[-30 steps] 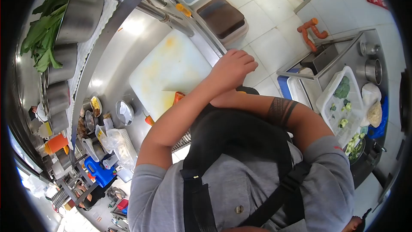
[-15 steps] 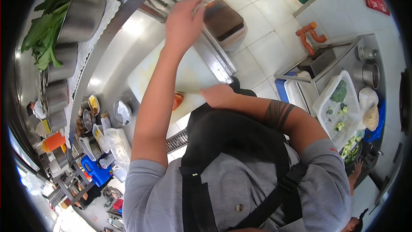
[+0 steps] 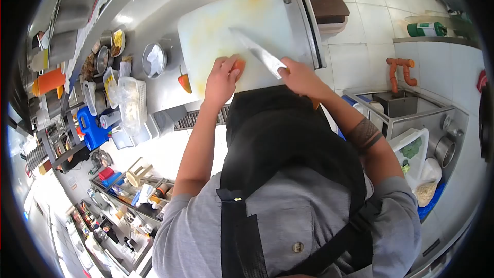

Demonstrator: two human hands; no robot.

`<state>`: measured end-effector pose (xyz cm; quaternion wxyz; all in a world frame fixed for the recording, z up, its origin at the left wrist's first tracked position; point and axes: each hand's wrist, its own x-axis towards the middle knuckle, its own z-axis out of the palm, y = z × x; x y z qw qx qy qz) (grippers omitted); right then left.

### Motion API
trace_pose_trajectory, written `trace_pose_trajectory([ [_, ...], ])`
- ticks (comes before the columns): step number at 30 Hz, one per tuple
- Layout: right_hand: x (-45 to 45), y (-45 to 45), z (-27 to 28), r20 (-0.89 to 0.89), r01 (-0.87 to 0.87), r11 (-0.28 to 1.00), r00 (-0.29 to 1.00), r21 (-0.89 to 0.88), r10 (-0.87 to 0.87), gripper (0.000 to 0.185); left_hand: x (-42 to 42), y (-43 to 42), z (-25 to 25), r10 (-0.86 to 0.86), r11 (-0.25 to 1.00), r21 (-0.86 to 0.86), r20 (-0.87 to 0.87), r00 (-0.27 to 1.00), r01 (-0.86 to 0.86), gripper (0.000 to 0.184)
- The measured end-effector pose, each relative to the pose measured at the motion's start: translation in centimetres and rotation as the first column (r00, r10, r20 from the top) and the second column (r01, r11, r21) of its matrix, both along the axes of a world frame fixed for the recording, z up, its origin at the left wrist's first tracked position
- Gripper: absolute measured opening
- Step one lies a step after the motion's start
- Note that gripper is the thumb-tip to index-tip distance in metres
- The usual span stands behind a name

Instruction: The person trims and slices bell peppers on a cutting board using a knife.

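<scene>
A white cutting board with yellow-orange stains lies on the steel counter. My left hand has its fingers wrapped round an orange-red vegetable piece at the board's near edge. In my right hand is the white handle of a knife; its blade points up and left across the board, apart from the vegetable. A small orange-red pepper with a green stem rests on the counter left of the board. Beyond it stands a round metal bowl with something white inside.
Left are a plastic-wrapped white basket, a blue jug and metal pots. A lidded brown container stands beyond the counter. At right are a sink unit and a white tray with green vegetables.
The view has turned. My left hand has come down from beyond the board onto the vegetable piece. The knife now shows plainly in my right hand, its blade over the board.
</scene>
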<state>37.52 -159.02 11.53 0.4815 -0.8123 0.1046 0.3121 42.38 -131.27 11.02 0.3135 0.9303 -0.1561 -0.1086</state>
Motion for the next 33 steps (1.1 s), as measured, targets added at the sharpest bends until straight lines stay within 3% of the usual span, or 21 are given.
trace_pose_trajectory([
  [4, -0.7, 1.6, -0.8, -0.103, 0.137, 0.977, 0.987, 0.163, -0.121, 0.033, 1.3, 1.1, -1.1, -0.076, 0.997, -0.005, -0.026, 0.997, 0.076, 0.041],
  [8, -3.1, 4.1, -0.5, -0.134, 0.214, 0.958, 0.973, 0.192, -0.19, 0.032, 2.1, 1.5, -1.3, -0.129, 0.991, -0.036, -0.049, 0.99, 0.128, 0.039],
  [13, -8.3, 7.3, 2.0, -0.144, 0.302, 0.95, 0.947, 0.081, -0.288, 0.029, 3.0, 2.3, -2.9, -0.154, 0.986, -0.078, -0.101, 0.983, 0.146, 0.041],
  [17, -13.3, 10.1, 2.2, -0.1, 0.362, 0.932, 0.927, -0.013, -0.361, 0.028, 3.7, 2.8, -4.3, -0.234, 0.972, -0.032, 0.023, 0.972, 0.234, 0.038],
  [19, -15.5, 11.4, 1.4, 0.057, 0.359, 0.93, 0.933, -0.073, -0.356, 0.027, 3.9, 2.9, -4.5, -0.26, 0.963, -0.055, 0.052, 0.964, 0.263, 0.039],
  [22, -17.9, 12.9, 0.7, 0.16, 0.371, 0.924, 0.921, -0.088, -0.354, 0.025, 4.0, 3.1, -4.4, -0.281, 0.956, -0.073, 0.023, 0.959, 0.282, 0.038],
  [28, -19.2, 15.1, 4.3, -0.05, 0.408, 0.91, 0.91, -0.075, -0.412, 0.029, 4.4, 3.1, -5.1, -0.277, 0.956, -0.093, 0.017, 0.961, 0.277, 0.036],
  [32, -19.9, 16.6, 2.8, -0.009, 0.399, 0.913, 0.916, -0.082, -0.401, 0.027, 4.8, 3.6, -5.7, -0.253, 0.961, -0.118, -0.01, 0.967, 0.25, 0.037],
  [33, -20.1, 17.0, 2.0, 0.155, 0.364, 0.919, 0.927, -0.154, -0.341, 0.025, 4.5, 3.8, -5.7, -0.246, 0.962, -0.124, 0.003, 0.969, 0.245, 0.037],
])
